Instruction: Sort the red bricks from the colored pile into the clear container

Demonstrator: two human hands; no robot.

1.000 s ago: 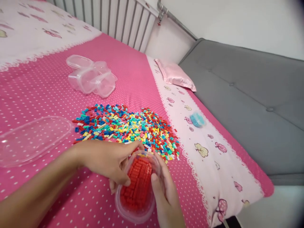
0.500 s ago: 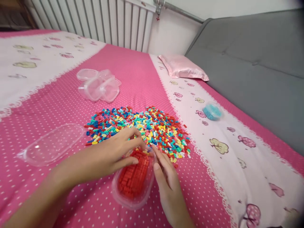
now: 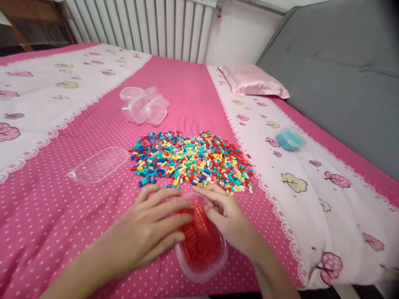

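A clear plastic container [image 3: 202, 276] stands close to me on the bed, with red toy bricks [image 3: 199, 241] packed in rows inside it. My left hand [image 3: 149, 226] is open, its fingers spread over the container's left side and fingertips at the red bricks. At the far right rim, my right hand [image 3: 230, 214] curls around the container, thumb inward and a finger reaching across the far end. Just beyond both hands lies a wide heap of loose small bricks [image 3: 190, 160] in red, blue, yellow, teal and white.
A clear lid [image 3: 99, 166] lies left of the heap. Farther back are several stacked clear containers [image 3: 145, 108]. On the right sits a closed tub of blue pieces [image 3: 289, 139], with a pink pillow [image 3: 252, 81] behind it. A grey headboard [image 3: 339, 79] borders the right side.
My left hand has drawn back from the container's far end to its left side, fingers now more spread. My right hand has bent its fingers at the rim. The view has shifted.
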